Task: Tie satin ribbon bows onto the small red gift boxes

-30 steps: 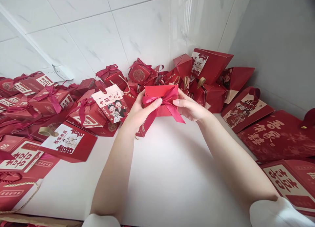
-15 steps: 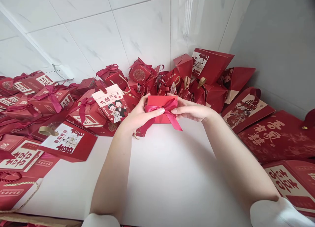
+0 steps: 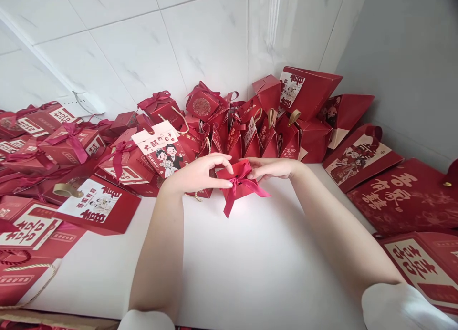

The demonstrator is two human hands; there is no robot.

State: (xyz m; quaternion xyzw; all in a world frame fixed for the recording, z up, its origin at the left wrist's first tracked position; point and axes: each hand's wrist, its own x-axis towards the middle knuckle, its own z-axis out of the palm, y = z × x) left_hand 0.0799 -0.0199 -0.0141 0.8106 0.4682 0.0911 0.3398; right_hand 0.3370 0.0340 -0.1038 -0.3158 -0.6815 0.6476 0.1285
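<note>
A small red gift box (image 3: 245, 191) sits tilted on the white tabletop between my hands. A dark pink ribbon bow (image 3: 239, 180) is tied across it, its tails hanging over the near side. My left hand (image 3: 202, 172) is at the left, thumb tip on the bow near its knot and index finger curled at the box's upper edge. On the other side, my right hand (image 3: 275, 169) holds the box's right side, thumb by the bow's right loop; its other fingers are partly hidden behind the box.
Several red boxes with bows (image 3: 73, 146) crowd the left. Small red bags (image 3: 252, 139) stand in a row behind my hands. A bag with a couple drawing (image 3: 164, 149) leans beside my left hand. Larger red bags (image 3: 404, 194) line the right. A tiled wall (image 3: 207, 39) rises behind.
The box has come down and nearer, and turned so it sits at an angle. My left hand has shifted from gripping the box's side to a curled hold at the bow.
</note>
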